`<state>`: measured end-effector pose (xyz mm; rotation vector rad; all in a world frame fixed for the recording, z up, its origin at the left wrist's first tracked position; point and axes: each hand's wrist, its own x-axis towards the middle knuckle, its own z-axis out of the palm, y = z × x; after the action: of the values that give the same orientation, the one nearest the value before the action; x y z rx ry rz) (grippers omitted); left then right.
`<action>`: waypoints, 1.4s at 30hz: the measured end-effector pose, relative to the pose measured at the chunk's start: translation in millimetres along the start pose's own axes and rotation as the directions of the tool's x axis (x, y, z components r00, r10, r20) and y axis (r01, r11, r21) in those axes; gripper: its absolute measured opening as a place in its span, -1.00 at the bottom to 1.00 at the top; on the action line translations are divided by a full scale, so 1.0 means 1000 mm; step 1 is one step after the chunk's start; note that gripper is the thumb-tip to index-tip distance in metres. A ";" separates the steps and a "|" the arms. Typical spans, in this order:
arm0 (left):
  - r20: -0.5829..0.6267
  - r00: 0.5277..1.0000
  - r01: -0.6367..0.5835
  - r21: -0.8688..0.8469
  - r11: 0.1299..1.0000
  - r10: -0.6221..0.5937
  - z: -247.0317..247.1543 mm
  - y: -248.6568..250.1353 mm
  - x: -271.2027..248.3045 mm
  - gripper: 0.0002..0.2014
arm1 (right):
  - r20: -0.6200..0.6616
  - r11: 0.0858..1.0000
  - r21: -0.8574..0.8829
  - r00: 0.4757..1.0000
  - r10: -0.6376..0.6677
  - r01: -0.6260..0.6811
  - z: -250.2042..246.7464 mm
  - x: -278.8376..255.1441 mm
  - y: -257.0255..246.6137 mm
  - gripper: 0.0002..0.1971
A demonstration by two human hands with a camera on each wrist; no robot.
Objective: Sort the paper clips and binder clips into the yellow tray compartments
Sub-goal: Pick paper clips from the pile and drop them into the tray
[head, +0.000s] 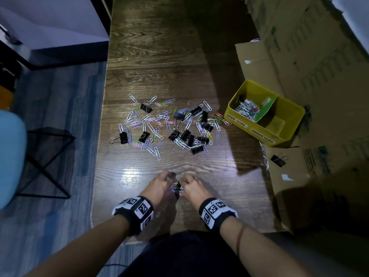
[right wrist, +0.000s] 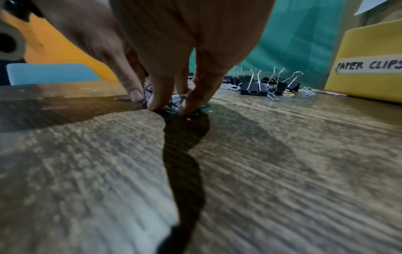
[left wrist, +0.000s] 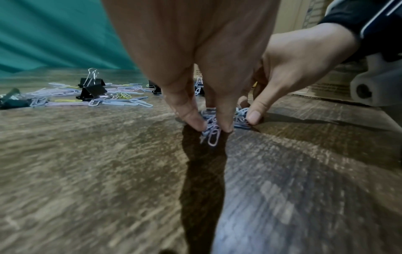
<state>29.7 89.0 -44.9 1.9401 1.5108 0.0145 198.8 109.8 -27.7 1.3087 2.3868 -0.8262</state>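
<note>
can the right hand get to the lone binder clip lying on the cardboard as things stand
Probably yes: the binder clip lies uncovered on the cardboard, nothing between. But the right hand is busy gathering paper clips.

Scattered clips (head: pixel 169 124) lie left of tray (head: pixel 244 118).

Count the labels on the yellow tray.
2, both on the yellow tray's near wall: the PAPER CLIPS label toward its left, the BINDER CLIPS label toward its right. Its other outer walls are hidden.
</note>
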 end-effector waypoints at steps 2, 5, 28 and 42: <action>-0.014 0.999 -0.045 0.010 0.999 0.045 -0.003 0.000 -0.001 -0.63 | -0.001 1.000 -0.007 1.000 -0.006 0.006 -0.002 0.001 0.001 -0.66; -0.022 0.982 -0.180 0.167 0.969 0.186 -0.005 -0.002 0.002 -0.62 | 0.025 0.998 0.051 1.000 0.019 -0.020 -0.005 0.003 0.004 -0.68; 0.156 0.925 0.355 -0.684 0.638 -0.347 -0.080 0.012 0.055 -0.92 | -0.123 0.618 0.782 0.949 0.290 -0.087 -0.047 -0.015 0.071 -0.80; 0.006 0.999 0.031 -0.850 0.526 -0.049 -0.168 0.167 0.227 -0.90 | -0.507 0.333 0.860 0.715 0.481 0.386 -0.163 -0.062 0.139 -0.85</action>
<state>180.7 349.9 83.4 1.0758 1.1884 0.6496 352.2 226.4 85.4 2.5324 2.1934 -2.3510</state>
